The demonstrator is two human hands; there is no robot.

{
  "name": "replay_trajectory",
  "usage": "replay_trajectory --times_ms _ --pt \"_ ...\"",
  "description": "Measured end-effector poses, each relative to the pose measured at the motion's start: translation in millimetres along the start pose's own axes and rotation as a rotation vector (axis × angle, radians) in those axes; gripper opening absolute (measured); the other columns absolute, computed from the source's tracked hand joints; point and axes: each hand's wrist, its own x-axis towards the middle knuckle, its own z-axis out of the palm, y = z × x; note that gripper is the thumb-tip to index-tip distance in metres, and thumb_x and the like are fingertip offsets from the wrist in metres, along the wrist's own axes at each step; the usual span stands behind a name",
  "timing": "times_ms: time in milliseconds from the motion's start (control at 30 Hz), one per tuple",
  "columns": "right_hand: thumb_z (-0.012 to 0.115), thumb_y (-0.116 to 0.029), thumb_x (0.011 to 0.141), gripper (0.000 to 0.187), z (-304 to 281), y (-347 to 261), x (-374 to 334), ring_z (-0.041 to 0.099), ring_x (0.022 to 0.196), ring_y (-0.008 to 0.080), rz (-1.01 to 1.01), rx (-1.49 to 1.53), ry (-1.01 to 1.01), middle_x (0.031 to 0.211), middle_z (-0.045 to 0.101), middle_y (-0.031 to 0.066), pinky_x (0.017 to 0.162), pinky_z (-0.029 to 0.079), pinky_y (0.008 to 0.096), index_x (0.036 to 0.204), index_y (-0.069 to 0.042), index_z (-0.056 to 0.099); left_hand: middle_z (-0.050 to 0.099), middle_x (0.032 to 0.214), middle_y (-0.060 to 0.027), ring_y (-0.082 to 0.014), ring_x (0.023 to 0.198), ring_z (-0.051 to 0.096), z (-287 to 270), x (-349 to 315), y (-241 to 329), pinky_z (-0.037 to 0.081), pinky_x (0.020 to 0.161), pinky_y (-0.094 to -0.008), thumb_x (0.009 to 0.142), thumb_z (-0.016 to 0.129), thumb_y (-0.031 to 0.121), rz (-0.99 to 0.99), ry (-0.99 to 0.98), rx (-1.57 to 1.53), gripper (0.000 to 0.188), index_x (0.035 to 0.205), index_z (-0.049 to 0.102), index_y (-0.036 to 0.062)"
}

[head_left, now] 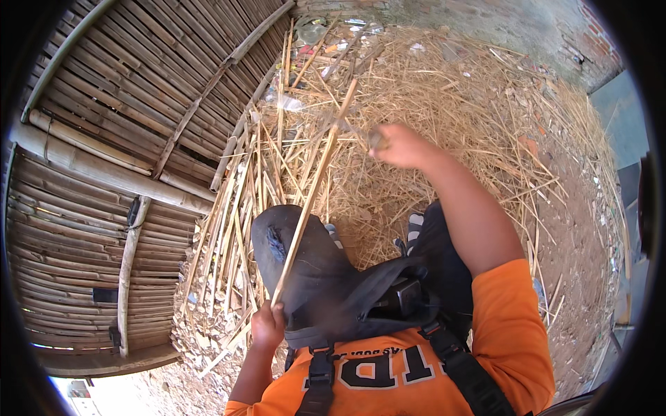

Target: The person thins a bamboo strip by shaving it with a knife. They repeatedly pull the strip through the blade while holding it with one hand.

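A long, pale bamboo strip (313, 188) slants from beside my left hip, over my dark-trousered left knee, up to the far middle. Its near end is in my left hand (268, 324), fingers closed round it. My right hand (404, 147), arm stretched forward, is closed on the handle of a knife (377, 139). The knife's blade points left toward the strip's far part and is smeared by motion. Whether blade and strip touch, I cannot tell. Both feet, in striped footwear, show partly below my knees.
Thin bamboo shavings (430, 90) cover the ground ahead. Several cut strips (232, 236) lie to the left, along a bamboo-slat wall (139, 90). A brick-and-plaster wall (485, 24) stands at the back, with litter near the far corner. Bare earth (576, 229) shows at right.
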Motion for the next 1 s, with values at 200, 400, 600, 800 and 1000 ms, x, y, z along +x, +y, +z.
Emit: replay_trajectory --times_ms 200,400,600,800,1000 --pt "0.067 -0.013 0.085 0.007 46 -62 -41 0.069 0.072 0.0255 -0.535 -0.577 -0.199 0.075 0.068 0.0095 0.069 0.054 0.0419 0.092 -0.012 0.065 0.062 0.064 -0.0214 -0.0451 0.062 0.064 -8 0 8 0.049 0.056 -0.0499 0.104 0.051 0.031 -0.009 -0.047 -0.105 0.036 0.087 0.060 0.0000" --pt "0.066 -0.019 0.094 0.014 -10 -9 -3 0.065 0.071 0.0194 0.060 -0.066 0.004 0.078 0.067 0.0086 0.070 0.055 0.0386 0.101 -0.007 0.065 0.061 0.062 -0.0213 -0.0450 0.059 0.063 4 0 -6 0.050 0.055 -0.0485 0.105 0.050 0.029 0.046 0.008 -0.015 0.035 0.090 0.061 -0.0002" --pt "0.069 -0.016 0.091 0.014 19 -8 -9 0.067 0.071 0.0196 -0.205 -0.100 -0.015 0.076 0.067 0.0075 0.069 0.056 0.0394 0.103 -0.009 0.068 0.061 0.061 -0.0199 -0.0433 0.057 0.063 1 5 -2 0.050 0.054 -0.0476 0.105 0.050 0.032 0.033 -0.024 -0.162 0.037 0.090 0.061 -0.0002" --pt "0.071 -0.012 0.081 0.018 33 -59 -33 0.070 0.071 0.0265 -0.460 -0.530 -0.238 0.078 0.070 0.0111 0.070 0.056 0.0444 0.099 -0.014 0.071 0.060 0.060 -0.0208 -0.0435 0.055 0.062 7 1 -8 0.049 0.052 -0.0482 0.105 0.051 0.031 -0.015 -0.014 -0.153 0.036 0.089 0.060 -0.0006" --pt "0.065 -0.017 0.097 0.022 -14 -6 3 0.065 0.071 0.0167 0.101 -0.047 0.019 0.086 0.069 0.0095 0.072 0.058 0.0346 0.114 -0.005 0.065 0.060 0.062 -0.0238 -0.0461 0.058 0.062 6 3 -13 0.047 0.054 -0.0523 0.103 0.052 0.029 0.048 0.018 -0.076 0.036 0.087 0.060 -0.0017"
